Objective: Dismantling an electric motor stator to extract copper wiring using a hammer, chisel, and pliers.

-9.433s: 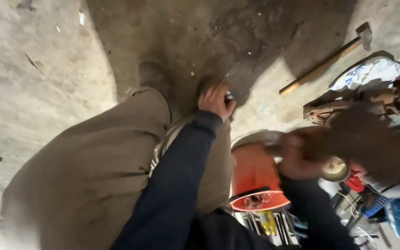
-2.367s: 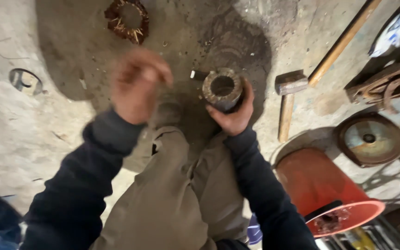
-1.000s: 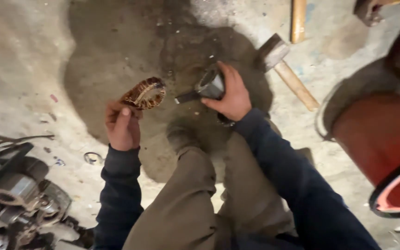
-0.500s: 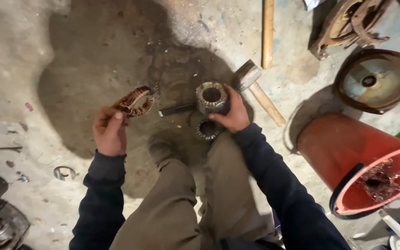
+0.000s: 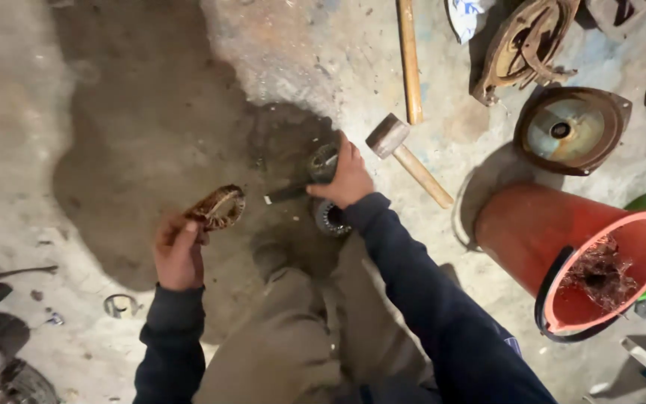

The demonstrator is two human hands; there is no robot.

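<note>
Head view, the only one I have: the left hand [image 5: 179, 253] is raised over the dark stained patch of the concrete floor [image 5: 76, 90], fingers curled shut around the lower end of a loop of coppery, rust-brown wire winding [image 5: 217, 207], which sticks up and to the right out of the fist. The right hand [image 5: 349, 176] is further up and right, fingers wrapped closed over a dark ringed metal stator core [image 5: 323, 159]; I see only its left rim past the knuckles. A thin dark tool [image 5: 287, 194] pokes out leftward just below that hand, and I cannot tell whether the hand grips it too. A second ribbed metal ring [image 5: 330, 218] lies on the floor just under the right wrist, near the person's shoe [image 5: 269, 258]. A mallet [image 5: 405, 157] lies just right of the right hand, its head near the knuckles. A long wooden handle [image 5: 410, 60] lies above it. An orange bucket [image 5: 562, 254] with tangled wire scrap inside lies tipped at right. A round metal housing cover [image 5: 571, 129] sits above the bucket. A small metal ring [image 5: 120, 305] lies at lower left.
</note>
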